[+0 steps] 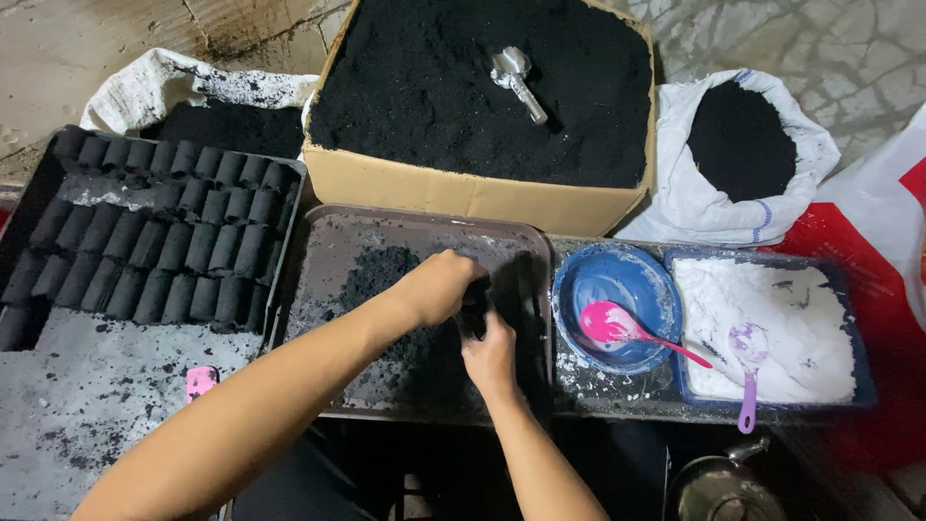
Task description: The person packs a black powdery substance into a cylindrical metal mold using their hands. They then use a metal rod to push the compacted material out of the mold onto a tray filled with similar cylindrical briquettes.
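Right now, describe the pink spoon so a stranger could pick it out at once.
Start at the big cardboard box of black powder, then drop to the round blue bowl at its lower right. The pink spoon lies in that bowl, handle pointing right. The purple spoon beside it lies in the white powder tray instead.

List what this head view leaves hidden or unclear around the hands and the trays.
- Black lump between the hands: the left hand and right hand cover most of it, so its shape is unclear.
- Fingers of both hands: curled into the lump, grip not readable.
- Tray of black cylinders: cut off by the left edge.
- Metal pot: cut off by the bottom edge.
- Pink object on the grey tray: too small to identify.
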